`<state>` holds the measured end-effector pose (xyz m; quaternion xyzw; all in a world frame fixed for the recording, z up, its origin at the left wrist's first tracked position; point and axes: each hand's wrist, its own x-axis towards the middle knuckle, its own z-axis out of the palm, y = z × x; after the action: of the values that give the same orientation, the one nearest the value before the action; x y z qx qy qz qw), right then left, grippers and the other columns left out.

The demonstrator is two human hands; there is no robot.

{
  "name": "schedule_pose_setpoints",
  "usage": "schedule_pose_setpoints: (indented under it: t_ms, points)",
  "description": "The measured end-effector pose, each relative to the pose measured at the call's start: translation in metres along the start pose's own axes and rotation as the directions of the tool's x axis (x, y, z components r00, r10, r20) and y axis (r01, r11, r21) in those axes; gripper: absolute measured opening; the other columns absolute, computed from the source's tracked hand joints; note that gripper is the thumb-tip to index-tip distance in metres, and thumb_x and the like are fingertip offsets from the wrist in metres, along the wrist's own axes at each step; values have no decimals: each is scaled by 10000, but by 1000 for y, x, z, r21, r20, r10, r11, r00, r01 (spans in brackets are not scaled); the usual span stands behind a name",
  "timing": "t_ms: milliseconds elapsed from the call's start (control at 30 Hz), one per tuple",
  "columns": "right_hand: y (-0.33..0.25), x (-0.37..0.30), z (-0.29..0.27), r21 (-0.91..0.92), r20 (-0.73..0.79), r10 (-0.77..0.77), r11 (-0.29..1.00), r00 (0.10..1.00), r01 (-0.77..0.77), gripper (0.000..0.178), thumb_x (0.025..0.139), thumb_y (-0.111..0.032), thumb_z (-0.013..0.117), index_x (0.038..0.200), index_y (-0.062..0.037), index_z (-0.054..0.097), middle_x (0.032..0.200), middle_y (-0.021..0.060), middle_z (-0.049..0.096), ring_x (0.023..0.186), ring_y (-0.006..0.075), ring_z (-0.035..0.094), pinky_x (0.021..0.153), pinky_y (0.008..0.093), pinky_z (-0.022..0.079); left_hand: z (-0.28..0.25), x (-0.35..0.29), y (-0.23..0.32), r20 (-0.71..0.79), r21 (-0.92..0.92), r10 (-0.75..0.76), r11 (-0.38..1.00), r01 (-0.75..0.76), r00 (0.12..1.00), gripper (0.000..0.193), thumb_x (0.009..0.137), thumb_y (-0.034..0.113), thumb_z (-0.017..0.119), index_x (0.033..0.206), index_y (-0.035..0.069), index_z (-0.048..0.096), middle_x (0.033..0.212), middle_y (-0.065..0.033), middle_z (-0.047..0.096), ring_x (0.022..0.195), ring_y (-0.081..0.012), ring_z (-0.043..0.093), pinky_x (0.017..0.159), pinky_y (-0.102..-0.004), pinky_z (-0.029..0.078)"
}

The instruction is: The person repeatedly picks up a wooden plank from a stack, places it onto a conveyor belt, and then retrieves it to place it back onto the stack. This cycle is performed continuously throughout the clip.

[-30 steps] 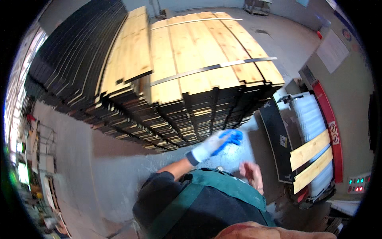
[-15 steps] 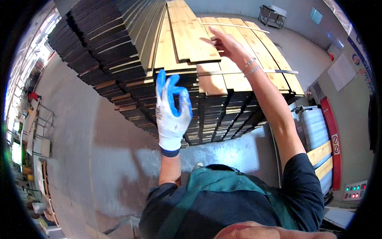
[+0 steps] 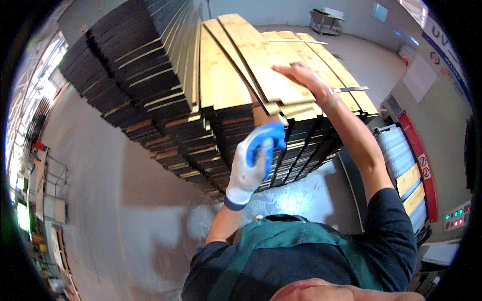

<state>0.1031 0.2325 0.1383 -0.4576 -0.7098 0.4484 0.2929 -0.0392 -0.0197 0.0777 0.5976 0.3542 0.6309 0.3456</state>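
Wooden planks with pale yellow faces and black edges are stacked before me. Two loose planks lie aslant on top: a wide upper plank (image 3: 251, 55) and a narrower plank (image 3: 231, 55) along its left side. My left hand (image 3: 251, 163), in a white glove with blue-coated fingers, is at the near ends of these two. Its fingers are curved, with a gap to the thumb, and slightly blurred; whether they press on the wood is unclear. My bare right hand (image 3: 304, 79) has its thumb stretched over the upper plank's right part, the other fingers partly hidden.
A taller plank stack (image 3: 125, 55) rises at the left. Light strips (image 3: 351, 89) lie across the planks at the right. Beyond them stands a machine with a red-edged roller bed (image 3: 401, 155) and a button panel (image 3: 457, 216). A metal table (image 3: 326, 22) stands far back.
The wide plank has swung to lie aslant, its near end further right, and the narrower one now shows beside it. My left hand has moved right to their ends; my right hand has come nearer.
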Motion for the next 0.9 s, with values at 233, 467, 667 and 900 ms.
schedule_pose_setpoints:
  t_ms: [233,467,667,900]
  points:
    - [50,-178,-35,291,-94,19,957,995,10,426,843,-299,777,1019,68,649,832,53,673,671,80,625,596,204,507,50,-11,-62,131,245,211,940,-238,969,393,1005,51,456,1375,-72,407,1215,-246,562,1087,-345,598,938,-378,484]
    - [98,-318,-57,538,-397,160,838,904,88,386,849,-218,759,1064,77,632,925,51,664,782,84,615,693,232,509,149,-29,-45,378,66,-150,989,135,914,273,1001,127,519,1221,-35,537,947,-221,572,772,-346,594,690,-382,489]
    - [151,-383,-61,436,-743,290,893,603,109,387,860,-203,754,1071,81,597,961,76,661,838,109,619,724,263,522,218,-33,-75,667,-81,14,995,54,745,369,1041,218,452,1284,-58,487,1124,-209,589,1027,-284,623,852,-370,519]
    - [218,-441,-54,320,-913,334,942,234,-96,331,863,-177,720,978,107,594,851,120,667,757,124,630,659,291,535,267,-74,-151,873,-14,97,984,-175,478,685,857,190,690,1422,-34,375,1284,-229,537,1150,-409,533,972,-457,446]
